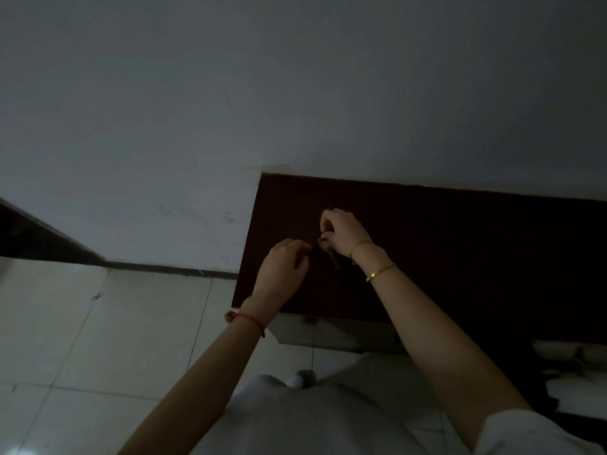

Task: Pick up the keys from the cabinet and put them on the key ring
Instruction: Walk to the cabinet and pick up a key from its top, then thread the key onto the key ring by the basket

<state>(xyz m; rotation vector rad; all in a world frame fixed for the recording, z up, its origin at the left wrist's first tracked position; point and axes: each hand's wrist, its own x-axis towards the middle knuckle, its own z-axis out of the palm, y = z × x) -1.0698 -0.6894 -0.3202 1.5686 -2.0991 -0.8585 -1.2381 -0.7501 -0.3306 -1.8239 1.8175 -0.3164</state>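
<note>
The scene is dim. Both of my hands hover over the dark brown cabinet top [460, 251]. My right hand [343, 229], with gold bracelets on its wrist, pinches the head of a brownish key [331, 254] whose blade hangs down toward me. My left hand [285, 267], with a red string on its wrist, is curled just left of the key, fingertips close to its head. Whatever those fingertips pinch is too small and dark to make out. No key ring is clearly visible.
A white wall [230, 93] rises behind the cabinet. Pale floor tiles [98, 323] lie to the left and below. A dark door frame [39, 238] is at far left. Pale clutter [574, 359] sits at the cabinet's lower right. My shoe [300, 379] shows below.
</note>
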